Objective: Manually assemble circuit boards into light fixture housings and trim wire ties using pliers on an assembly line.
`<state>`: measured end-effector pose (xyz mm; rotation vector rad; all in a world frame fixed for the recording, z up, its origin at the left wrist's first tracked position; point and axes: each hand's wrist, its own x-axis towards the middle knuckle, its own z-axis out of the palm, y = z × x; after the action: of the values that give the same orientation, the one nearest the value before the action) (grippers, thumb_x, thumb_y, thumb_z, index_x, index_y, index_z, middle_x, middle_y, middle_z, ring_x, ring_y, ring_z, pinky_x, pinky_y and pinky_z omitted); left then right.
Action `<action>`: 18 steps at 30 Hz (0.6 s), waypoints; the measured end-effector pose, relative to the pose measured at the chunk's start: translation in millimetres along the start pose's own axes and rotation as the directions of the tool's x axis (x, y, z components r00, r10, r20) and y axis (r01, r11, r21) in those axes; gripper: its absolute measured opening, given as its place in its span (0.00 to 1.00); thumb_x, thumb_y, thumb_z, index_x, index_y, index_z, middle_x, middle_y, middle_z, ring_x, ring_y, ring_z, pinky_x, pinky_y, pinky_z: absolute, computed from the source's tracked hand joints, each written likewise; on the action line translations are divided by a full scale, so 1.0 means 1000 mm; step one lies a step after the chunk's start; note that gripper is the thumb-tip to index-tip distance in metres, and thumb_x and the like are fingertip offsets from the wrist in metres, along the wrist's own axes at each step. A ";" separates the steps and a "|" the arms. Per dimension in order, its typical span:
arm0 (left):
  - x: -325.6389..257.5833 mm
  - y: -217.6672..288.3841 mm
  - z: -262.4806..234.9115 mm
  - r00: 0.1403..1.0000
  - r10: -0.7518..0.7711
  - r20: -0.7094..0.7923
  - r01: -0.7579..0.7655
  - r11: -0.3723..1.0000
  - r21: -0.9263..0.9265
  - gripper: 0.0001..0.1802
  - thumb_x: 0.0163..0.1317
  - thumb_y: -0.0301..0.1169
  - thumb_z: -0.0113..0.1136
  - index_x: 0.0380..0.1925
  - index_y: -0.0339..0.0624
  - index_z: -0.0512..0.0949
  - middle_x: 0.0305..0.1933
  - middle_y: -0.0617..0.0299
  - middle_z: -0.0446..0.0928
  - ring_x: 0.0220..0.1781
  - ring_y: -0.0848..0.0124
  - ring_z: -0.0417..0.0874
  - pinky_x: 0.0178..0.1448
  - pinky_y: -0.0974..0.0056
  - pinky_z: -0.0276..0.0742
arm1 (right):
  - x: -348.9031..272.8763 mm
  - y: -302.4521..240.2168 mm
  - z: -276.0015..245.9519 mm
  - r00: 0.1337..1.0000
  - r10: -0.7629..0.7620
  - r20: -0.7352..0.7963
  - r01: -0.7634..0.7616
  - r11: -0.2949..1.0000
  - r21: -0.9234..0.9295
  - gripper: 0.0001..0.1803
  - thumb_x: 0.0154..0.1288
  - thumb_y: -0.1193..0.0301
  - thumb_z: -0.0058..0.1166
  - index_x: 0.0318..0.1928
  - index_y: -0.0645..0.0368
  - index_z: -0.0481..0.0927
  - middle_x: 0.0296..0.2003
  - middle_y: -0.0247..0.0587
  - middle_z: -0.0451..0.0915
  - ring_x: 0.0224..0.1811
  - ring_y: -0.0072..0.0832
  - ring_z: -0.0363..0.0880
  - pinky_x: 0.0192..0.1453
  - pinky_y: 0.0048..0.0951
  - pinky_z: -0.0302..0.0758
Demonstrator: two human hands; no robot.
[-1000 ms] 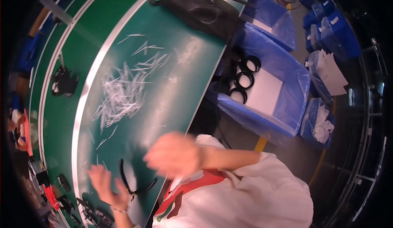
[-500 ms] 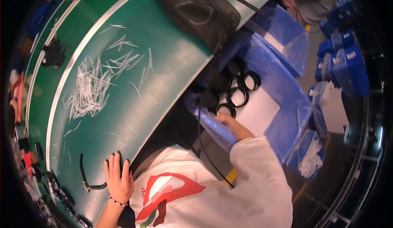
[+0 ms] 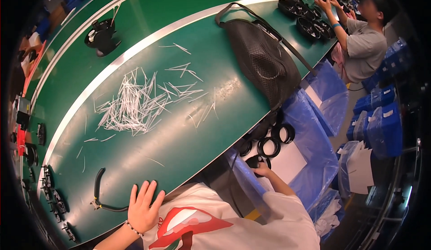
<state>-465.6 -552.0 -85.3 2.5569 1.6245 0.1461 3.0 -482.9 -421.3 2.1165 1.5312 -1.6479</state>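
My left hand [image 3: 143, 207] lies flat on the green table [image 3: 188, 146] by its near edge, fingers spread, holding nothing. Beside it, black-handled pliers [image 3: 101, 200] rest with their handles spread wide; one handle reaches toward my fingers. My right hand [image 3: 263, 170] is down in a bin lined with blue plastic [image 3: 321, 153], closed on a black ring-shaped part [image 3: 254, 161]. The fingertips are partly hidden behind this part. More black rings [image 3: 269, 147] sit close by on a white sheet [image 3: 289, 162] in the bin.
A loose pile of thin white strips [image 3: 134, 106] covers part of the table. Beyond it lies a black mesh bag [image 3: 265, 61]. A co-worker [image 3: 366, 43] handles a dark part near several black bowl-shaped parts [image 3: 307, 27]. Blue crates [image 3: 384, 124] stand at right.
The view has swung upward, bringing the co-worker and far table into sight. My right hand has taken hold of a black ring. My left hand stays flat on the table.
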 end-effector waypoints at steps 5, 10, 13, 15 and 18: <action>-0.001 -0.005 -0.007 1.000 0.010 0.025 -0.008 0.996 -0.092 0.23 0.44 0.28 0.52 0.46 0.44 0.71 0.58 0.48 0.62 0.58 0.52 0.64 0.58 0.43 0.56 | -0.084 -0.028 -0.036 0.819 -0.052 -0.572 0.009 0.997 -0.077 0.42 0.27 0.49 0.69 0.43 0.63 0.74 0.38 0.47 0.78 0.41 0.37 0.77 0.47 0.31 0.71; 0.004 -0.010 -0.009 0.997 0.076 0.025 -0.070 0.982 -0.173 0.23 0.47 0.31 0.52 0.48 0.45 0.71 0.59 0.50 0.62 0.59 0.54 0.62 0.57 0.43 0.56 | -0.218 -0.213 -0.078 -0.159 -0.131 -0.979 0.346 0.921 -0.179 0.23 0.46 0.72 0.62 0.43 0.67 0.71 0.38 0.45 0.76 0.38 0.31 0.75 0.45 0.30 0.70; 0.004 -0.012 -0.016 0.994 0.101 0.039 -0.091 0.974 -0.205 0.24 0.47 0.31 0.51 0.48 0.44 0.70 0.59 0.51 0.61 0.60 0.54 0.61 0.58 0.44 0.56 | -0.229 -0.306 -0.085 -0.275 -0.114 -0.955 0.741 0.607 -0.286 0.10 0.54 0.80 0.53 0.39 0.70 0.75 0.34 0.42 0.78 0.35 0.24 0.75 0.46 0.27 0.70; -0.001 -0.019 -0.015 0.995 0.094 0.044 -0.081 0.967 -0.241 0.24 0.47 0.31 0.51 0.49 0.44 0.70 0.60 0.51 0.60 0.61 0.55 0.61 0.58 0.44 0.56 | -0.218 -0.383 -0.085 -0.060 -0.317 -0.946 0.922 0.345 -0.174 0.05 0.54 0.78 0.53 0.33 0.67 0.76 0.24 0.34 0.71 0.28 0.21 0.71 0.47 0.31 0.70; -0.007 -0.029 -0.012 0.991 0.129 0.044 -0.114 0.960 -0.254 0.27 0.48 0.33 0.51 0.52 0.44 0.67 0.62 0.52 0.57 0.63 0.55 0.58 0.60 0.45 0.54 | -0.153 -0.480 -0.091 0.356 -0.489 -0.796 0.877 -0.119 0.466 0.07 0.55 0.78 0.49 0.35 0.67 0.70 0.24 0.37 0.70 0.24 0.25 0.69 0.44 0.39 0.72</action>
<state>-496.3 -545.5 -78.0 2.4404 1.3328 0.2651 -262.7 -287.5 -30.4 1.9344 2.7940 -3.3114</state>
